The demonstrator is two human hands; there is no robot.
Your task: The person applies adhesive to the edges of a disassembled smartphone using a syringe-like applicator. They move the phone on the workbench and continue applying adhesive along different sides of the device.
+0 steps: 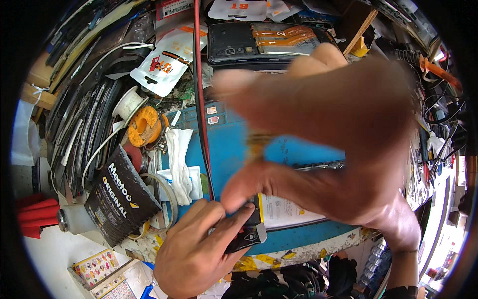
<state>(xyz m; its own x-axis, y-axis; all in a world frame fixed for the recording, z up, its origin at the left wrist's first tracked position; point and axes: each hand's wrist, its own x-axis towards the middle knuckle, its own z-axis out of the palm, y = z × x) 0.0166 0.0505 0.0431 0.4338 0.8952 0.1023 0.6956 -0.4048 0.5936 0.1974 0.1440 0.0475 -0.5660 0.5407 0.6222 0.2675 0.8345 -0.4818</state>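
Observation:
An opened phone with a white, yellow-edged battery (289, 212) lies on the blue work mat (224, 169). At the phone's left end, my left hand (194, 249) has its bent fingers closed on the black end part (249, 236). Blurred and large, my right hand (338, 124) hovers over the mat and covers much of the phone. Its thumb and forefinger are spread wide, the thumb tip close to my left fingers. A small gold-brown blur (256, 144) shows between them, too smeared to name. Paired red and black wires (200, 99) run down to my left fingers.
Another opened phone (231, 45) lies at the back. To the left are a black pouch (119, 194), an orange spool (144, 125), a white wire reel (130, 103), crumpled tissue (179, 159) and stacked phone parts (84, 129). Tangled cables (435, 109) crowd the right side.

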